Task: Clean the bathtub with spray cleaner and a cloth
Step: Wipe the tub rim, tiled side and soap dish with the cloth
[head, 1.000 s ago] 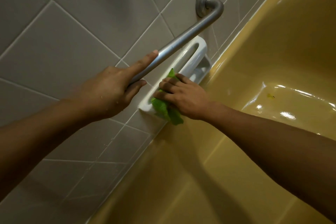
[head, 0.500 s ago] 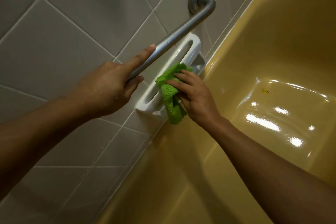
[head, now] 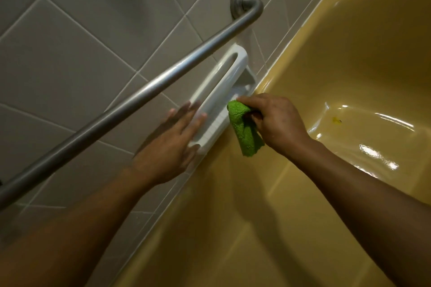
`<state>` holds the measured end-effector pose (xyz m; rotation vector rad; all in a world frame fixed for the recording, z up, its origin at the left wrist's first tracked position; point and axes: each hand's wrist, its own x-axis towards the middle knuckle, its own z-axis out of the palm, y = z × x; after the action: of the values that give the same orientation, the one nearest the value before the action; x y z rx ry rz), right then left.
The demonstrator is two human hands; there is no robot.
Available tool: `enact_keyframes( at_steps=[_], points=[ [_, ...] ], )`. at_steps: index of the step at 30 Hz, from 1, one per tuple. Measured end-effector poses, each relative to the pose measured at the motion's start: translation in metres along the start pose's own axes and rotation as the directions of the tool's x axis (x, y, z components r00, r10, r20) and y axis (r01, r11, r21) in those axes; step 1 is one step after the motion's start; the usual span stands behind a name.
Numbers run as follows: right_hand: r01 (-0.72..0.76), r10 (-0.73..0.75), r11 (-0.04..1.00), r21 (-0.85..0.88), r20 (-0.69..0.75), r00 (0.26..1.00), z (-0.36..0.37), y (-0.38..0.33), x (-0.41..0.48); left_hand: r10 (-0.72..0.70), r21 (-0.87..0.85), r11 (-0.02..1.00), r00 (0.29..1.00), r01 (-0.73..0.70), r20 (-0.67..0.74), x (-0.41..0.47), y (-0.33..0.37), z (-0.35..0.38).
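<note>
While my right grip [head: 277,123] curls around the bunched green cloth [head: 245,130], thumb and fingers pinching it, the cloth's upper end meets the ribbed lower edge of the white soap holder [head: 224,91], just where the tiled wall [head: 81,30] joins the rim of the yellow bathtub [head: 233,216]. The rest of the cloth hangs over the tub's inner slope. My left grip [head: 170,147], blurred, lies over the holder's near end with fingers straight and spread, holding nothing; whether it touches, I cannot tell. A steel grab bar [head: 140,95] slants across the wall above both.
</note>
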<state>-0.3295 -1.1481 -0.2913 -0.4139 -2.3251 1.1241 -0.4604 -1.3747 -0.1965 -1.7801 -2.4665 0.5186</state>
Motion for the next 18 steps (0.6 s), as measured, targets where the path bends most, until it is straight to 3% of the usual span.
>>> enact_keyframes(
  at_steps=[3, 7, 10, 13, 18],
  points=[
    [-0.026, 0.025, 0.999, 0.023, 0.028, 0.999, 0.004, 0.013, -0.005, -0.060, -0.072, 0.995, 0.997, 0.063, 0.038, 0.007, -0.028, 0.016],
    [-0.041, 0.040, 0.997, 0.061, 0.018, 0.999, 0.026, 0.029, -0.012, 0.137, -0.108, 0.985, 0.990, -0.133, 0.030, 0.035, -0.039, 0.022],
    [-0.045, 0.044, 0.995, 0.093, 0.016, 0.999, 0.051, 0.038, -0.007, 0.174, -0.223, 0.957, 0.983, -0.184, -0.064, 0.051, -0.034, 0.034],
    [0.000, 0.001, 0.992, 0.124, -0.004, 1.000, 0.077, 0.044, 0.009, 0.176, -0.217, 0.953, 0.970, -0.210, -0.166, 0.055, -0.031, 0.045],
    [0.097, -0.094, 0.995, -0.021, 0.108, 0.990, 0.128, 0.054, 0.041, 0.199, -0.206, 0.950, 0.963, -0.236, -0.182, 0.056, -0.031, 0.050]
  ],
)
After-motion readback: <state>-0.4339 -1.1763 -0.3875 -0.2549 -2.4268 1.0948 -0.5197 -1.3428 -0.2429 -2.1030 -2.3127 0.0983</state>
